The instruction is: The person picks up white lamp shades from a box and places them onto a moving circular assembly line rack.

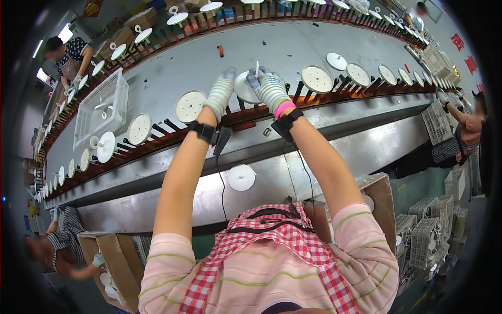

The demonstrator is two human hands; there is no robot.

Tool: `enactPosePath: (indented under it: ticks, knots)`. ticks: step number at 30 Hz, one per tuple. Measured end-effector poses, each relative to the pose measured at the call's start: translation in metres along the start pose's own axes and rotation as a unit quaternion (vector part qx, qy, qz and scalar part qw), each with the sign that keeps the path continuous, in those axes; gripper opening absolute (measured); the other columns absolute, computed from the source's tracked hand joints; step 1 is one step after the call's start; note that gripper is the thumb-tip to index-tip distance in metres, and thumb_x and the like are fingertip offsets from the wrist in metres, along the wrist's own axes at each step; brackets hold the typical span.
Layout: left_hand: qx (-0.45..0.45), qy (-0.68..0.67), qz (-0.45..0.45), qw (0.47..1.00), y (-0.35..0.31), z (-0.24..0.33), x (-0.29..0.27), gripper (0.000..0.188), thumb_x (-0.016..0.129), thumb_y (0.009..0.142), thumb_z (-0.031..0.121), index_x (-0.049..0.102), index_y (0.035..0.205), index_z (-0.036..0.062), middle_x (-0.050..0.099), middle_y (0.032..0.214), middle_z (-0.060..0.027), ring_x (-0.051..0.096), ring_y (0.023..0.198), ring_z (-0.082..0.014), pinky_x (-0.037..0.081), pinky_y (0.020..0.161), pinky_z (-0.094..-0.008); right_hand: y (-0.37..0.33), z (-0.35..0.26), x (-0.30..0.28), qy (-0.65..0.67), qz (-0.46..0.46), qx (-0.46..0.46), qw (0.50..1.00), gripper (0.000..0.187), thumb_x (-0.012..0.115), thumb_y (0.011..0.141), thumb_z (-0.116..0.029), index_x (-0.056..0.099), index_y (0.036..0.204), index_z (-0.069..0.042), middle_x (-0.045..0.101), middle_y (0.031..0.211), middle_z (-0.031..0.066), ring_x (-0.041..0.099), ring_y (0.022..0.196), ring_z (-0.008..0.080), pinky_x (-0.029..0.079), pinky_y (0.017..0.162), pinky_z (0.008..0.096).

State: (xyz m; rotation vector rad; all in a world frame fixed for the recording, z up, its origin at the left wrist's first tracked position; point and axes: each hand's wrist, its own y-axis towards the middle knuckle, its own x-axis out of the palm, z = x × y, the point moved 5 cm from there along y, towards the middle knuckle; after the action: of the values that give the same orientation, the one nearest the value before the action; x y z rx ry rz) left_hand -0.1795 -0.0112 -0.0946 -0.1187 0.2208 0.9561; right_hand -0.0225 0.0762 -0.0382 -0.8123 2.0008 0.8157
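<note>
Both my hands wear pale striped gloves and reach over the rail of the curved line. My right hand (269, 90) grips a round white disc (243, 89) at its right side, near a thin white piece standing up from it. Just left of that disc, my left hand (221, 94) has its fingers stretched forward, with nothing visible in them; whether it touches the rim I cannot tell. A white disc with a speckled face (190, 106) stands on the line beside my left wrist. Another speckled disc (316, 79) sits to the right of my right hand.
A loose white disc (241, 178) lies on the metal ledge before me. Black pegs and more discs follow the curved rail. A white plastic crate (116, 99) rests on the grey table at left. Cardboard boxes (99, 261) flank me. Several people work around the line.
</note>
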Motion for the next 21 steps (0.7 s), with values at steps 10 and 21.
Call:
enactPosePath:
  ticks: [10,21]
  knots:
    - [0.007,0.479,-0.107,0.871,-0.065,0.083,-0.01,0.068,0.029,0.086,0.053,0.056,0.109,-0.0045,0.052,0.113,-0.029,0.049,0.109,-0.0401,0.038,0.094,-0.0412,0.008,-0.02,0.003,0.169,-0.087,-0.029,0.981,0.037,0.044,0.084,-0.029,0.059,0.104,-0.001,0.06,0.1,0.0222,0.057,0.095,0.0364,0.044,0.084,0.042]
    - [0.14,0.176,-0.128,0.966,-0.046,0.004,-0.07,0.044,0.052,0.086,0.024,0.046,0.123,0.0013,0.05,0.123,-0.0182,0.049,0.108,-0.0298,0.039,0.092,-0.0378,-0.008,-0.071,0.036,0.037,-0.08,-0.111,0.99,0.037,0.049,0.082,-0.035,0.064,0.093,-0.004,0.063,0.089,0.0216,0.061,0.084,0.0356,0.048,0.076,0.0416]
